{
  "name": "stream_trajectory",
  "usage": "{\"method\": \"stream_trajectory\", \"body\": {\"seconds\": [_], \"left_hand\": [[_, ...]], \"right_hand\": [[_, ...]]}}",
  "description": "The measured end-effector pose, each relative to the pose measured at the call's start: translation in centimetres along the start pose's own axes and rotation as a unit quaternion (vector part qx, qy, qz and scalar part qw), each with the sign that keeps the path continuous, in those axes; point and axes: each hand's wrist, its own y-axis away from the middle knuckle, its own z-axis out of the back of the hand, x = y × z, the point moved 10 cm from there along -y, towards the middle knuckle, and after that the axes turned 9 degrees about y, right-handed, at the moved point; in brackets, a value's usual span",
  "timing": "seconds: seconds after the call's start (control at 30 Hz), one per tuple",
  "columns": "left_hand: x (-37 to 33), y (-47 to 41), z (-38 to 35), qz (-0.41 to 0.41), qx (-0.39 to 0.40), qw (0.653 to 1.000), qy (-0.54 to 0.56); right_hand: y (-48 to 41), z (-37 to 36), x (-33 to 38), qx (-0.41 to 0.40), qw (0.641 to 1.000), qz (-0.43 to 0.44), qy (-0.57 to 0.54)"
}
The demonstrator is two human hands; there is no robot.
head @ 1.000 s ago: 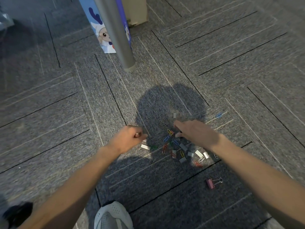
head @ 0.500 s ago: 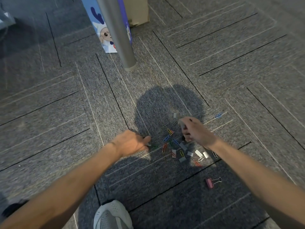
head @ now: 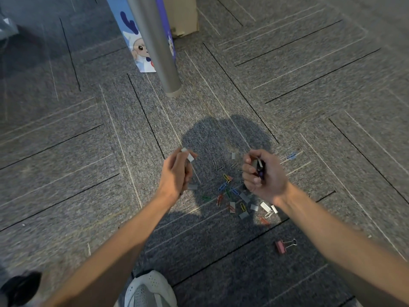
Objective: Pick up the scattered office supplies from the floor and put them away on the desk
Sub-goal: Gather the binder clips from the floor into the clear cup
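- Both hands have lifted off the carpet (head: 66, 151) since half a second ago, when each was down among the scattered supplies. They now hang above the pile at mid-frame.
- The left hand (head: 174, 178), left of centre, pinches light staple strips (head: 190, 156) at its fingertips.
- The right hand (head: 265, 180), right of centre, is curled round a small collected bundle (head: 259, 166): one grey strip and a dark purple piece. What else the bundle contains cannot be told.
- The remaining pile (head: 232, 196) lies on the carpet between and below the two hands. It consists of coloured paper clips mixed with grey staple strips.
- One loose staple strip (head: 192, 186) lies just beside the left hand's lower edge.
- A single staple strip (head: 233, 155) lies above the pile.
- A blue paper clip (head: 291, 156) lies apart, right of the right hand.
- A pink binder clip (head: 281, 247) lies alone at lower right, well apart from the pile.
- A grey desk leg (head: 155, 45) stands at upper centre, with a blue cartoon-printed bag (head: 135, 45) behind it.
- A white shoe (head: 150, 289) shows at the bottom edge.
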Motion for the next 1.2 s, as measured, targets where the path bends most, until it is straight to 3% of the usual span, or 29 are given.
{"method": "stream_trajectory", "body": {"seconds": [0.23,0.4,0.47,0.53,0.63,0.7,0.77,0.87,0.97,1.03,1.1,1.2], "left_hand": [[0.4,-0.3,-1.2,0.079,0.033,0.968,0.235],[2.1,-0.2,-0.4,0.157,-0.001,0.899,0.408],[2.5,0.0,-0.5,0.176,0.001,0.891,0.419],[3.1,0.2,-0.3,0.189,0.011,0.905,0.380],[4.2,0.0,0.5,0.183,0.029,0.943,0.276],[5.3,-0.1,1.7,0.183,0.030,0.968,0.170],[5.4,0.0,3.0,0.153,0.037,0.987,0.008],[4.2,-0.1,4.5,0.061,0.046,0.969,-0.236],[3.0,0.1,3.1,-0.054,0.139,0.887,-0.438],[3.2,-0.1,2.6,-0.086,0.172,0.830,-0.524],[3.3,-0.6,2.6,-0.106,0.168,0.776,-0.599],[4.5,-0.5,1.8,-0.130,0.209,0.654,-0.716]], "right_hand": [[-0.5,0.4,-0.8,-0.027,1.000,-0.012,-0.006],[-0.6,0.2,-1.3,-0.026,0.999,-0.030,0.021],[-0.7,0.4,-1.5,-0.029,0.998,-0.038,0.033],[-0.9,1.0,-2.1,-0.035,0.996,-0.057,0.058],[-0.7,1.9,-2.4,-0.029,0.967,-0.081,0.238],[-0.5,1.7,-2.0,-0.013,0.902,-0.071,0.426],[-0.5,1.5,-1.5,-0.010,0.814,-0.042,0.579],[-0.7,1.4,-0.7,-0.009,0.642,-0.011,0.767],[-0.4,1.4,-0.9,0.032,0.464,-0.041,0.884],[-0.2,1.2,-1.4,0.070,0.386,-0.048,0.918],[-0.1,0.8,-1.6,0.089,0.349,-0.042,0.932],[0.0,0.5,-1.9,0.097,0.338,-0.034,0.935]]}}
